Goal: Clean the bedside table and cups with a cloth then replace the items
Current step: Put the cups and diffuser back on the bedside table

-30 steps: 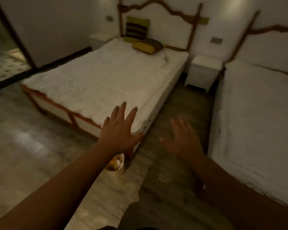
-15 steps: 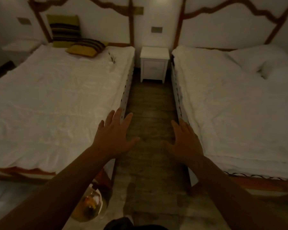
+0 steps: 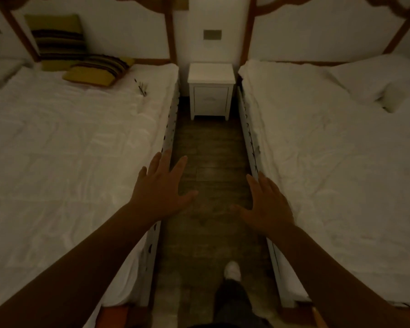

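Both hands are stretched out palm-down with fingers spread wide, holding nothing: the left hand (image 3: 161, 192) hangs over the inner edge of the left bed (image 3: 69, 147), the right hand (image 3: 266, 204) over the edge of the right bed (image 3: 336, 147). I cannot tell whether either touches the bedding. The room is dim, with a dark wooden floor (image 3: 208, 147) running up the middle of the frame between the two white beds. Striped cushions (image 3: 97, 71) lie at upper left. The white bedside table (image 3: 211, 91) stands against the wall at upper centre, well apart from both hands.
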### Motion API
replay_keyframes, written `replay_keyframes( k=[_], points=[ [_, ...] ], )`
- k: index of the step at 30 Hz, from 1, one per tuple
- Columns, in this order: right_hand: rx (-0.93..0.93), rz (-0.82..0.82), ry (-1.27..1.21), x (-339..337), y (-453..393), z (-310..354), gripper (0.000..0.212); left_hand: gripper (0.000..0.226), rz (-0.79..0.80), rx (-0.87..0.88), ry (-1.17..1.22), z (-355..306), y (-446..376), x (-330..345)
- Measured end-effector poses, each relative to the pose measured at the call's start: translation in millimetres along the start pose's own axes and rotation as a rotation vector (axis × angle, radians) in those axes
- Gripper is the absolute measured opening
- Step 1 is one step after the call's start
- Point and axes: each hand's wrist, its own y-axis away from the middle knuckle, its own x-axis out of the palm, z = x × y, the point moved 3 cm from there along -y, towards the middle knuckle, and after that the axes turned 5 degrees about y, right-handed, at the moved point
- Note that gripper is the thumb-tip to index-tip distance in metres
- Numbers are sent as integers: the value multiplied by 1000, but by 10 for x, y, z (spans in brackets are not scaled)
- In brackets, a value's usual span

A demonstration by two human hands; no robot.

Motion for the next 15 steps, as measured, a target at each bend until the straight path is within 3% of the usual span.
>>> replay_keyframes(
  k=[13,15],
  points=[
    [-62,61,73,-640,-3070,-700,105,98,18,-82,47,-66,-2833,72],
    [-93,59,94,-651,-3228,-668,106,97,14,-75,32,-33,-2991,80]
  ],
)
